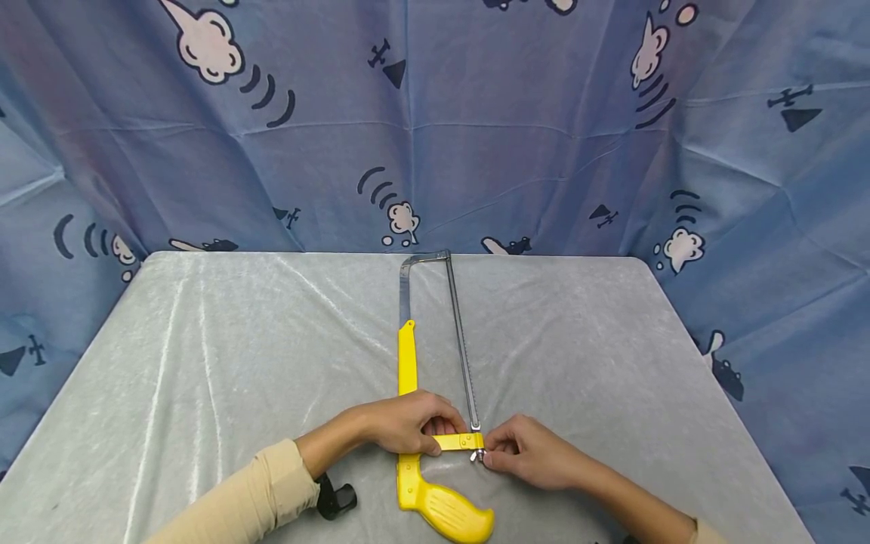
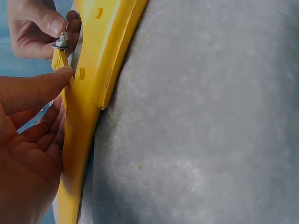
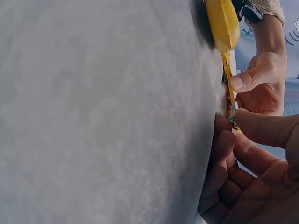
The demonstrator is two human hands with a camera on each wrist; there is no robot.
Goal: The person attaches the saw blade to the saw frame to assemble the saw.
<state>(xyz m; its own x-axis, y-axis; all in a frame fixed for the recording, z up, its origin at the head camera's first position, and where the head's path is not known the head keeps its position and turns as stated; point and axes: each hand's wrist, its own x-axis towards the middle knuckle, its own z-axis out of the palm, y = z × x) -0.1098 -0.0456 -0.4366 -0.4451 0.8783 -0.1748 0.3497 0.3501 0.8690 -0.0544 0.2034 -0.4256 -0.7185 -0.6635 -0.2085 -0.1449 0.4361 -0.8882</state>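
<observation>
A hacksaw lies on the cloth-covered table, its yellow frame (image 1: 407,359) pointing away from me and its yellow handle (image 1: 454,514) nearest. The thin blade (image 1: 463,347) runs along its right side, from the metal front arm to a short yellow crosspiece (image 1: 451,443). My left hand (image 1: 404,421) reaches over the frame and pinches that crosspiece between thumb and fingers. At the crosspiece's right end sits a metal wing nut (image 2: 61,41) on a threaded stud. My right hand (image 1: 537,453) holds the wing nut between thumb and fingertips; in the right wrist view these fingers partly hide it.
Pale grey velvety cloth (image 1: 272,363) with creases covers the table. A blue patterned curtain (image 1: 489,174) hangs behind and along both sides. A black device (image 1: 334,499) is worn at the left wrist, close to the saw handle.
</observation>
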